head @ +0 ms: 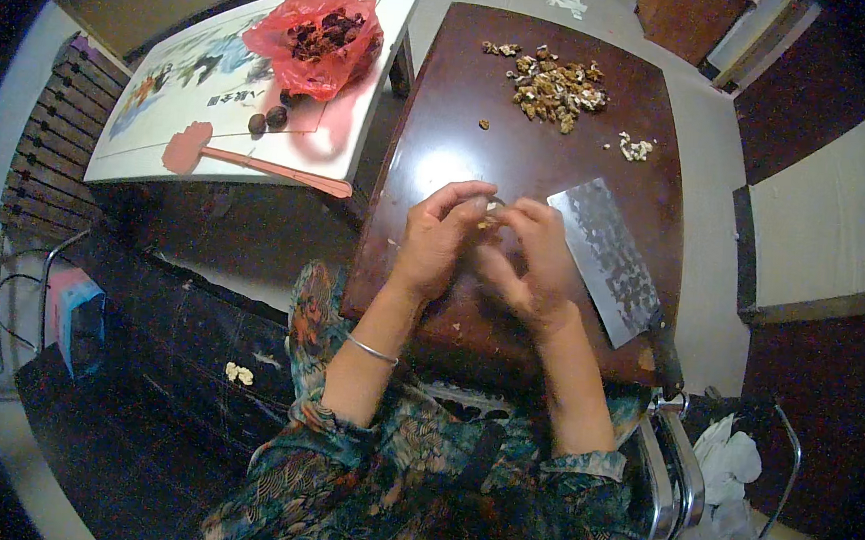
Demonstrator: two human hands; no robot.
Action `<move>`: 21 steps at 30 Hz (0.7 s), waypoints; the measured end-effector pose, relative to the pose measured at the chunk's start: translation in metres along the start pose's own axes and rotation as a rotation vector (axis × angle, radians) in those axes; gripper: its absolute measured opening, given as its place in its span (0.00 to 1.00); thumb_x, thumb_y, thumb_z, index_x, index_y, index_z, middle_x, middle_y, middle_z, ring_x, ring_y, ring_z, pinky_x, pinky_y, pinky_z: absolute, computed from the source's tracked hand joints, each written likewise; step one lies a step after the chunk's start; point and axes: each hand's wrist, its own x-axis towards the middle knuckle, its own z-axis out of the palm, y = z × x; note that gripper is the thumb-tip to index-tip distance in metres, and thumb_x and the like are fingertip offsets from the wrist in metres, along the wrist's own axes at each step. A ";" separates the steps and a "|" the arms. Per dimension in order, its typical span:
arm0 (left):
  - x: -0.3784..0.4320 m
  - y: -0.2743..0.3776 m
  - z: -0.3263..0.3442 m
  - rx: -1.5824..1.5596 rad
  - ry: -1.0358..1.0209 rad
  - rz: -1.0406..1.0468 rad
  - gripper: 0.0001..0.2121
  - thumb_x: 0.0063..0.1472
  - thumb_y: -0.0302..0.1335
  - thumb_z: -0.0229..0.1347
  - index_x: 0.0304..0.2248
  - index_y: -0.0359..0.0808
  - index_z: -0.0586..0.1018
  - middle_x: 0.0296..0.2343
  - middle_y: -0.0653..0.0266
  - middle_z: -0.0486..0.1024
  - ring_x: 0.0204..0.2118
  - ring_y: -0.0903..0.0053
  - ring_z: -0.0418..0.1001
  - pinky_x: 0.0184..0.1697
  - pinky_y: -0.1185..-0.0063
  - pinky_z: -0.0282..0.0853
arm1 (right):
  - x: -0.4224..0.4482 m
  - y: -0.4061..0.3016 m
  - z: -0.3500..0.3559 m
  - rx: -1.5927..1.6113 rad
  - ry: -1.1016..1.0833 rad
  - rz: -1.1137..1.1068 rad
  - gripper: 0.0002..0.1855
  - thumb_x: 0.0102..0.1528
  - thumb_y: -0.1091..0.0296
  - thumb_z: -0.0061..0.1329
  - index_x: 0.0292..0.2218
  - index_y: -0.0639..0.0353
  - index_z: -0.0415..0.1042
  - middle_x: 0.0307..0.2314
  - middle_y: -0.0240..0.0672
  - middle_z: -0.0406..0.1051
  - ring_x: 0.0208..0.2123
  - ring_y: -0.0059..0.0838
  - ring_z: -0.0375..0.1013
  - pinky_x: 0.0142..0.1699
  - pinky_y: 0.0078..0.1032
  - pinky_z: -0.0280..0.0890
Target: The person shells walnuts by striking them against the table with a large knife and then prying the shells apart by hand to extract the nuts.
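My left hand [438, 236] pinches a small walnut piece [491, 208] between thumb and fingers, above the dark wooden table [443, 120]. Thumb and forefinger of my right hand [538, 259] meet at the same piece, mostly hidden by the fingers. Beside my right hand a broad-bladed cleaver [606, 263] lies flat, its dark handle [667, 362] at the table's near right corner. Farther back is a heap of brown walnut kernels [558, 91]. A smaller group of pale kernel pieces [635, 147] sits to its right, and one lone brown piece [483, 124] to its left.
On the white table [225, 116] at left are an open red plastic bag [318, 70] of dark shells, a few round dark nuts [258, 124] and a pink fly swatter [189, 148]. Pale pieces [239, 373] lie on the black seat [189, 418]. Chrome chair arms [678, 468] stand at right.
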 end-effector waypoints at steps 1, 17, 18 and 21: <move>-0.001 0.000 -0.002 0.028 -0.019 0.002 0.13 0.58 0.27 0.47 0.42 0.31 0.71 0.33 0.63 0.72 0.30 0.83 0.71 0.32 0.85 0.68 | 0.001 -0.002 0.002 -0.089 -0.058 -0.065 0.16 0.42 0.71 0.52 0.34 0.63 0.67 0.30 0.43 0.66 0.30 0.40 0.67 0.33 0.28 0.64; -0.007 0.005 0.003 0.471 -0.053 0.189 0.13 0.57 0.26 0.47 0.42 0.30 0.71 0.35 0.62 0.72 0.38 0.80 0.69 0.42 0.84 0.63 | -0.012 0.010 0.005 0.187 0.059 0.274 0.07 0.48 0.73 0.47 0.30 0.66 0.65 0.26 0.43 0.67 0.27 0.37 0.68 0.31 0.27 0.64; -0.006 0.003 0.003 0.453 -0.047 0.189 0.13 0.57 0.26 0.48 0.41 0.29 0.72 0.35 0.61 0.72 0.38 0.79 0.68 0.43 0.84 0.63 | -0.011 0.010 0.005 0.192 0.053 0.281 0.07 0.48 0.73 0.47 0.31 0.66 0.65 0.26 0.43 0.67 0.27 0.37 0.68 0.31 0.27 0.64; -0.005 0.002 0.004 0.487 -0.038 0.275 0.13 0.56 0.26 0.48 0.40 0.29 0.72 0.34 0.61 0.72 0.38 0.78 0.68 0.43 0.83 0.62 | -0.012 0.006 0.008 0.257 0.060 0.370 0.09 0.47 0.73 0.48 0.31 0.66 0.65 0.26 0.43 0.67 0.27 0.36 0.69 0.32 0.27 0.65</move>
